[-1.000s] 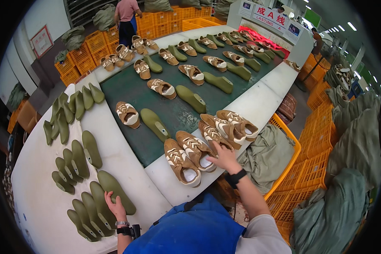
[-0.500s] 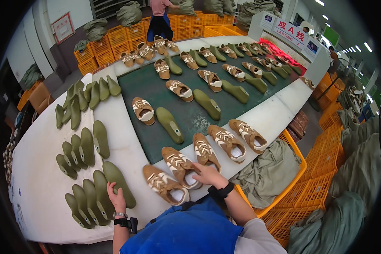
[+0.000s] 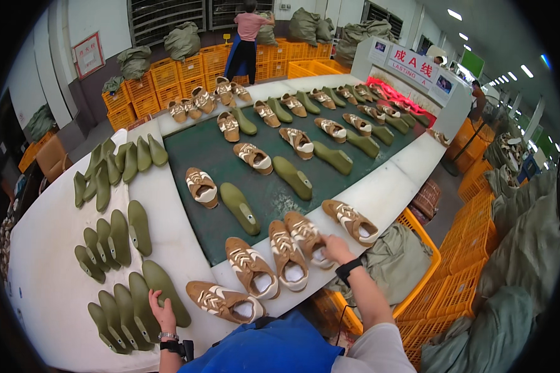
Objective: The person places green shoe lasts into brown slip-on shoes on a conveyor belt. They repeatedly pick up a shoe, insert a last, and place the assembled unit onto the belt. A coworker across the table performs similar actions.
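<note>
My right hand (image 3: pixel 335 247) sits on the heel opening of a tan shoe (image 3: pixel 307 239) at the near edge of the white desk (image 3: pixel 379 193), fingers curled onto its collar; I cannot tell whether they truly clamp it. That shoe lies close beside another tan shoe (image 3: pixel 287 255) on its left, with a further one (image 3: pixel 351 221) apart on its right, near the desk's rim above an orange crate (image 3: pixel 417 273). My left hand (image 3: pixel 163 313) rests with fingers spread on an olive shoe last (image 3: pixel 165 292), part of a tight cluster of lasts on the left wing of the desk. Bare white surface runs between that cluster and the green belt (image 3: pixel 211 155). On the belt, shoes and lasts lie spaced out in pairs, with open gaps between them.
</note>
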The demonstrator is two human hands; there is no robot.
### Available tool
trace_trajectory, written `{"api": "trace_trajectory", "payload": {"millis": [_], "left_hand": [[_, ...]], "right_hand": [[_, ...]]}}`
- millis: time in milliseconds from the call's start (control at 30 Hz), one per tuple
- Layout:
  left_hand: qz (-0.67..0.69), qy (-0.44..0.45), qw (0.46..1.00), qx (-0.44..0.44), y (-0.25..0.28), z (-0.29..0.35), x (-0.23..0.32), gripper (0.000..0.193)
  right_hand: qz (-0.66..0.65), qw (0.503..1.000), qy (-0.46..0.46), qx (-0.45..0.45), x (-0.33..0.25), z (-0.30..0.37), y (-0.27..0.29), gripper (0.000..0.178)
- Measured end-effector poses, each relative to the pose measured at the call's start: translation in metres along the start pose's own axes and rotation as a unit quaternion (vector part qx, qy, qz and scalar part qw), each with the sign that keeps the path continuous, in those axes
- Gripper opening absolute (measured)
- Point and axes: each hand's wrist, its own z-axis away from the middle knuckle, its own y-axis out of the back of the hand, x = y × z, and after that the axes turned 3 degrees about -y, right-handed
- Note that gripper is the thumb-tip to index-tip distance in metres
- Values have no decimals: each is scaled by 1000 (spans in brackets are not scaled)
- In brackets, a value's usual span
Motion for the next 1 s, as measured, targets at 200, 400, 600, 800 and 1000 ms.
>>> {"api": "trace_trajectory", "payload": {"millis": [200, 400, 600, 800, 1000], "left_hand": [[9, -7, 1000, -5, 1, 1, 1, 30], [3, 0, 1000, 8, 0, 0, -2, 30], [25, 20, 999, 10, 0, 2, 3, 31], [8, 18, 1000, 12, -2, 0, 5, 30], [24, 14, 999, 17, 0, 1, 2, 32]], "right_hand": [[-79, 976, -96, 178, 39, -22, 37, 44], [16, 965, -252, 67, 49, 0, 42, 66], [53, 988, -140, -27, -7, 20, 28, 71], [-23, 968, 109, 225, -64, 33, 35, 45], [-133, 916, 376, 36, -200, 80, -30, 54]]}}
